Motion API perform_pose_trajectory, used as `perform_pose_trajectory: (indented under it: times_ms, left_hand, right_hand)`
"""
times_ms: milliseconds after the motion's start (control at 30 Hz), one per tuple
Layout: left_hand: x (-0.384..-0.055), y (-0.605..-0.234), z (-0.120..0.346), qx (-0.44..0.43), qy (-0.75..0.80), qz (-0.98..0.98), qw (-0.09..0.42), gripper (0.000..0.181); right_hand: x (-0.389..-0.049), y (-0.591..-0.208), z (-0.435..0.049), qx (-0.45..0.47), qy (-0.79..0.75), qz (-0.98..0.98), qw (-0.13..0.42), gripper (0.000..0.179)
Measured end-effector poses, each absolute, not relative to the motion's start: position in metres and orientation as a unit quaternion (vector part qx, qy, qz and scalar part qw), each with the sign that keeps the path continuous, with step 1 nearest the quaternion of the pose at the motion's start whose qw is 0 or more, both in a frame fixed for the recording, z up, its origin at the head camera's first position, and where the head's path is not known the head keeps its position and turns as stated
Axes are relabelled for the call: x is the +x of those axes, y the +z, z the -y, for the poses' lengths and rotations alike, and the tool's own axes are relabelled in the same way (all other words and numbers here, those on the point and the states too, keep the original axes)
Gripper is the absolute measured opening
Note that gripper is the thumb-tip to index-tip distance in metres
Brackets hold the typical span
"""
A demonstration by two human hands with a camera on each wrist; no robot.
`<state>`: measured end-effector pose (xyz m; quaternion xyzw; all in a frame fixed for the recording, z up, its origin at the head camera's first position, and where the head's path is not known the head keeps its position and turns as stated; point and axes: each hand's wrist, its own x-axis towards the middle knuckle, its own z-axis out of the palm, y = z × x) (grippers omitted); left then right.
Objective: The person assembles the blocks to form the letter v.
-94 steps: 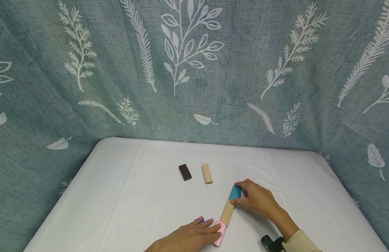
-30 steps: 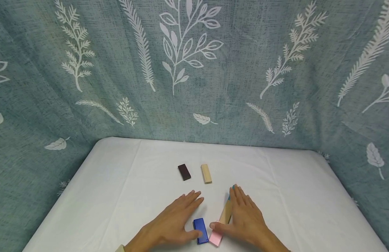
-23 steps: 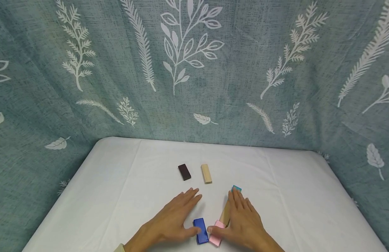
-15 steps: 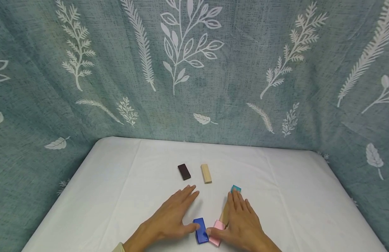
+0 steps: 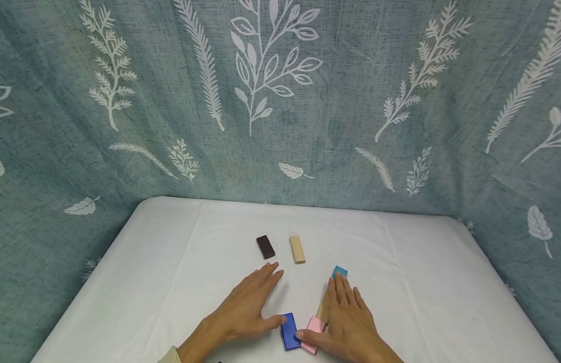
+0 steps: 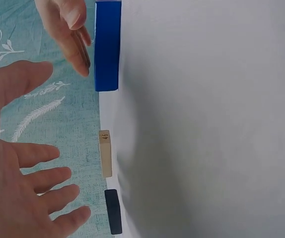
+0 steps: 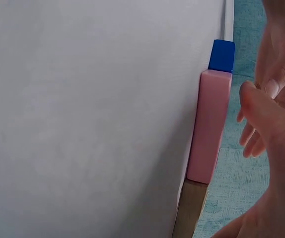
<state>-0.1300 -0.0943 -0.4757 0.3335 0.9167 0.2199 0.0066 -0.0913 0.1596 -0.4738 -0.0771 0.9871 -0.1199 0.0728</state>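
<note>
Both my hands are spread with fingers straight, holding nothing. The left hand (image 5: 244, 307) hovers left of a dark blue block (image 5: 290, 339), its thumb overlapping the block's top in the head view. The right hand (image 5: 350, 322) is over a slanting row: a pink block (image 5: 314, 325), a natural wood block (image 5: 324, 307) and a light blue block (image 5: 340, 270). It partly covers the row, its thumb near the dark blue block. In the right wrist view, the pink block (image 7: 210, 126) lies end to end with the wood block (image 7: 189, 208), below the thumb.
Farther back lie a dark brown block (image 5: 265, 247) and another natural wood block (image 5: 297, 249), whose end bears the number 46 in the left wrist view. A white cloth (image 5: 421, 282) covers the table. Behind it hangs a green-blue leaf-patterned curtain (image 5: 335, 111).
Earlier the left hand lay on the pink block while the right gripped the light blue block. The right let go; both hands spread above the blocks, and the left drifted left and slightly farther away.
</note>
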Motion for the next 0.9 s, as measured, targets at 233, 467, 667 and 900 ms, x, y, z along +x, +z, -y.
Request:
perform_pose_trajectory:
  times_ms: [233, 467, 667, 900]
  left_hand:
    - [-0.135, -0.471, 0.094, 0.32, 0.221, -0.921, 0.004, 0.088]
    - [-0.143, -0.467, 0.093, 0.31, 0.225, -0.924, 0.008, 0.088]
    - [-0.155, -0.467, 0.091, 0.313, 0.234, -0.92, -0.012, 0.088]
    - [-0.169, -0.469, 0.085, 0.305, 0.253, -0.918, -0.008, 0.092]
  right_hand:
    - [-0.091, -0.475, -0.159, -0.076, -0.114, -0.987, 0.085, 0.147]
    - [-0.09, -0.476, -0.158, -0.08, -0.116, -0.986, 0.088, 0.145]
    - [-0.09, -0.477, -0.157, -0.082, -0.115, -0.987, 0.083, 0.144]
    - [-0.092, -0.478, -0.154, -0.083, -0.108, -0.987, 0.08, 0.145]
